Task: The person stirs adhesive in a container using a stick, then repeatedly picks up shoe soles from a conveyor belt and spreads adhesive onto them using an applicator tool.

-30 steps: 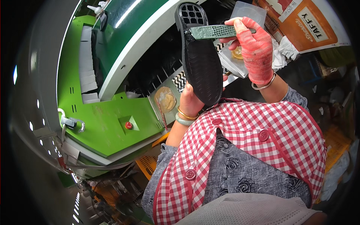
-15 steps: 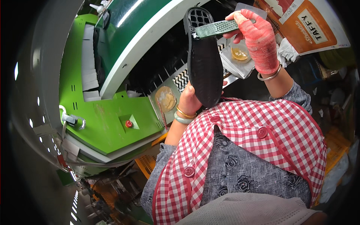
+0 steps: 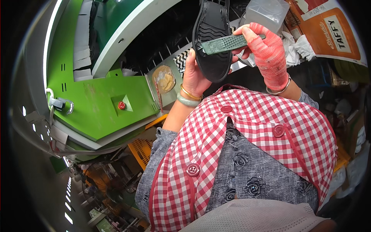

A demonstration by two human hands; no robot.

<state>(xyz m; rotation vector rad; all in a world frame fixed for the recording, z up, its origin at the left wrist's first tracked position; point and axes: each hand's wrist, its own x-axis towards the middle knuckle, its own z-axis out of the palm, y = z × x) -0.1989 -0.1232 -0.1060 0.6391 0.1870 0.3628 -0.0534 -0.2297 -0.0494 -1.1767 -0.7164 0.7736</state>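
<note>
A black shoe sole (image 3: 210, 29) is held up in front of me, its grooved face toward me. My left hand (image 3: 196, 77) is closed around its lower part from behind, thumb along the left edge. My right hand (image 3: 266, 46), wrapped in pinkish-red fabric with bare fingertips, pinches a green brush (image 3: 228, 44) by its textured handle. The brush lies across the sole, and its bristle end meets the sole's left rim. Some fingers of both hands are hidden behind the sole and the brush.
To the left stands a green machine (image 3: 96, 112) with a red button (image 3: 121, 105). A round dish with yellowish residue (image 3: 164, 79) sits beyond my left wrist. At the upper right are a clear plastic container (image 3: 264, 15), white crumpled cloth (image 3: 303, 48) and an orange-and-white box (image 3: 332, 31).
The sole has turned over from its smooth dark side to show its wavy grooved face, and sits higher in view. My left hand has shifted its hold; the brush is lower.
</note>
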